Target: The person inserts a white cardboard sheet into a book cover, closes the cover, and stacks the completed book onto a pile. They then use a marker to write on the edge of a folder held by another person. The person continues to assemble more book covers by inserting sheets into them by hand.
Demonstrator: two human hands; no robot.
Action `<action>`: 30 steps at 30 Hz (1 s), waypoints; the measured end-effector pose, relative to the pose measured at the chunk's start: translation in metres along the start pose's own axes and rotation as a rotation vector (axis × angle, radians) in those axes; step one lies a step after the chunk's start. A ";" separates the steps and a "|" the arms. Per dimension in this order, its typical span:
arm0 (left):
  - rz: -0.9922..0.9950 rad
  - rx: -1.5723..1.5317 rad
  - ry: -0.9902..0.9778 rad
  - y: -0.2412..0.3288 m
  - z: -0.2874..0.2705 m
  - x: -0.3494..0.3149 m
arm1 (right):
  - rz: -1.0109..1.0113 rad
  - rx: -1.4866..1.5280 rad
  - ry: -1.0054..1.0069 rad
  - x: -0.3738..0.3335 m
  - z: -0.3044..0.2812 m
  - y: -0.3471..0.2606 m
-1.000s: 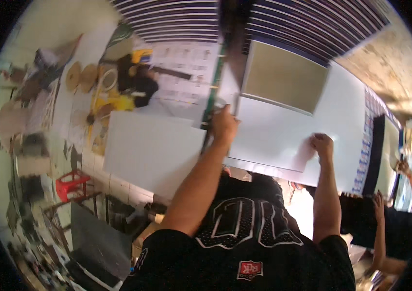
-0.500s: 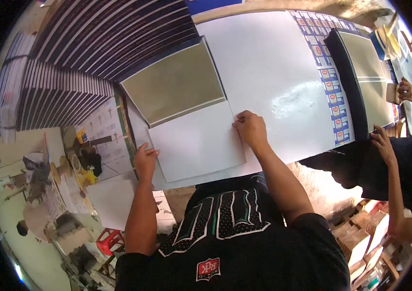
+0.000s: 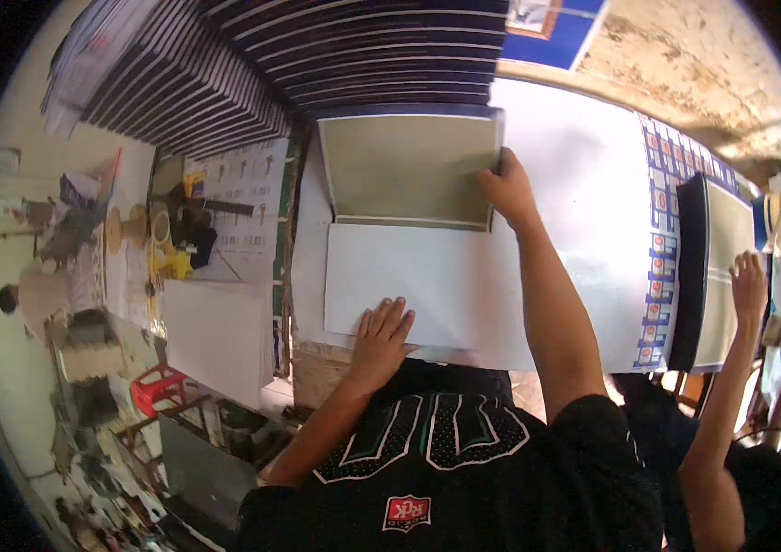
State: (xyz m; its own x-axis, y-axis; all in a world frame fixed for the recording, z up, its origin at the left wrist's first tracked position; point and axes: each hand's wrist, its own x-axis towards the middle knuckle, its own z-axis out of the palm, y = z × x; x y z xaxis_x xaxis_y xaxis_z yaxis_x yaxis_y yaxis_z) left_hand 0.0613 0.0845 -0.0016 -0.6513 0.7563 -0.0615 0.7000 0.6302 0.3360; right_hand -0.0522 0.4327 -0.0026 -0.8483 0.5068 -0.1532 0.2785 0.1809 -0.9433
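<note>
Left hand (image 3: 381, 333) lay flat pinning the white sheet (image 3: 404, 281), right hand (image 3: 504, 187) gripped the board (image 3: 409, 166) edge; both edges probably needed squaring.

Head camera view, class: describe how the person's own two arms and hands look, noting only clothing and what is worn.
Both forearms are bare, with short black sleeves at the upper arms. The left hand and right hand wear no gloves. No watch or ring is visible. The black shirt bears white-outlined lettering and a small red patch.

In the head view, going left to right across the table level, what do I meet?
Red stool → loose white sheet → left hand flat on the white panel → right hand gripping the greenish board's edge → strip of printed labels → co-worker's hand.
</note>
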 end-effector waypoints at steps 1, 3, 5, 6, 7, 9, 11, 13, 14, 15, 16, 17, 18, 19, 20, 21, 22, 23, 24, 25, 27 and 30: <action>0.038 0.080 -0.041 -0.008 0.000 -0.007 | -0.014 0.036 0.016 -0.010 -0.005 0.002; 0.076 0.135 -0.084 -0.024 -0.002 -0.022 | -0.012 0.119 0.076 -0.048 -0.013 0.004; 0.115 0.111 -0.106 -0.043 -0.011 -0.030 | 0.010 0.145 0.137 -0.094 -0.020 0.007; 0.139 0.085 -0.108 -0.054 -0.014 -0.032 | 0.026 0.170 0.201 -0.118 -0.024 0.012; 0.154 0.132 -0.122 -0.064 -0.018 -0.036 | 0.044 0.197 0.268 -0.139 -0.028 0.018; 0.209 0.161 -0.138 -0.083 -0.025 -0.040 | 0.083 0.298 0.328 -0.166 -0.030 0.032; 0.219 0.050 -0.160 -0.094 -0.030 -0.035 | 0.165 0.306 0.370 -0.179 -0.037 0.044; 0.241 0.036 -0.192 -0.100 -0.030 -0.029 | 0.187 0.290 0.395 -0.183 -0.038 0.043; 0.243 0.033 -0.225 -0.101 -0.032 -0.026 | 0.210 0.286 0.399 -0.183 -0.039 0.041; 0.225 0.011 -0.260 -0.100 -0.035 -0.026 | 0.233 0.294 0.387 -0.185 -0.039 0.041; 0.215 0.015 -0.256 -0.102 -0.034 -0.026 | 0.229 0.297 0.375 -0.188 -0.038 0.040; 0.227 -0.019 -0.243 -0.104 -0.033 -0.027 | 0.202 0.319 0.359 -0.193 -0.038 0.039; 0.223 -0.051 -0.229 -0.106 -0.032 -0.032 | 0.176 0.344 0.324 -0.196 -0.037 0.036; 0.191 -0.044 -0.223 -0.108 -0.032 -0.032 | 0.159 0.437 0.261 -0.201 -0.041 0.026; 0.200 -0.037 -0.249 -0.107 -0.032 -0.032 | 0.170 0.481 0.223 -0.202 -0.047 0.012; 0.217 -0.032 -0.276 -0.104 -0.032 -0.031 | 0.190 0.467 0.237 -0.199 -0.064 0.013; 0.190 -0.022 -0.271 -0.102 -0.033 -0.029 | 0.190 0.422 0.232 -0.191 -0.094 0.035; 0.228 0.013 -0.250 -0.102 -0.033 -0.031 | 0.005 0.478 0.184 -0.182 -0.097 0.003; 0.281 0.047 -0.231 -0.102 -0.032 -0.031 | 0.075 0.278 0.061 -0.165 -0.116 -0.014; 0.280 0.042 -0.216 -0.103 -0.031 -0.031 | 0.017 0.482 -0.135 -0.153 -0.132 -0.018; 0.272 0.084 -0.222 -0.110 -0.021 -0.036 | 0.050 0.411 -0.500 -0.121 -0.138 -0.040; 0.238 0.083 -0.251 -0.107 -0.024 -0.036 | 0.131 0.208 -0.817 -0.076 -0.119 -0.056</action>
State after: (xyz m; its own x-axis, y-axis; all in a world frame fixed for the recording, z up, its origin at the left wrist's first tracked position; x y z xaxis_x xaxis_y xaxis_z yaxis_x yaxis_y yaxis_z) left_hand 0.0028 -0.0140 -0.0124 -0.3823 0.8968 -0.2229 0.8516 0.4356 0.2917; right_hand 0.0502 0.4847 0.0975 -0.8958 -0.2692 -0.3537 0.3762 -0.0353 -0.9259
